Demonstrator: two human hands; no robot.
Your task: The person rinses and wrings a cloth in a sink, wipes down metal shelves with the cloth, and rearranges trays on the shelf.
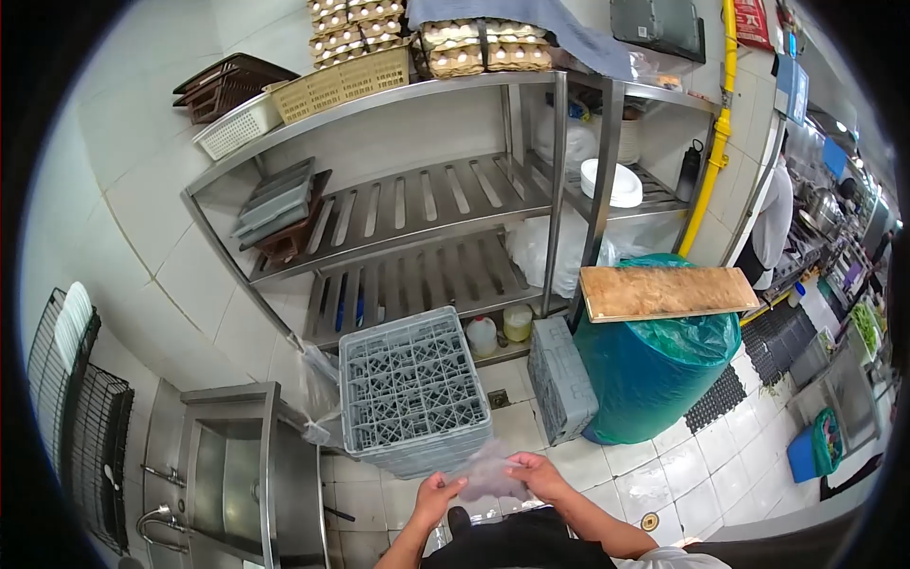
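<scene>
Between my two hands a thin, translucent pale sheet, which looks like a plastic glove or bag, [495,477] is stretched out in front of my dark apron. My left hand [436,497] pinches its left edge between thumb and fingers. At the opposite edge, my right hand [538,476] grips it the same way. Just beyond the sheet stands a stack of grey dishwasher glass racks [414,389], its top rack showing a grid of compartments. Which kind of plastic item it is exactly, I cannot make out.
A steel sink [227,474] lies to the left. Slatted steel shelving [417,204] fills the back, with egg trays [485,47] on top. At right, a wooden board [666,292] rests across a large bin lined with green plastic [654,370]. A person [773,213] stands farther right.
</scene>
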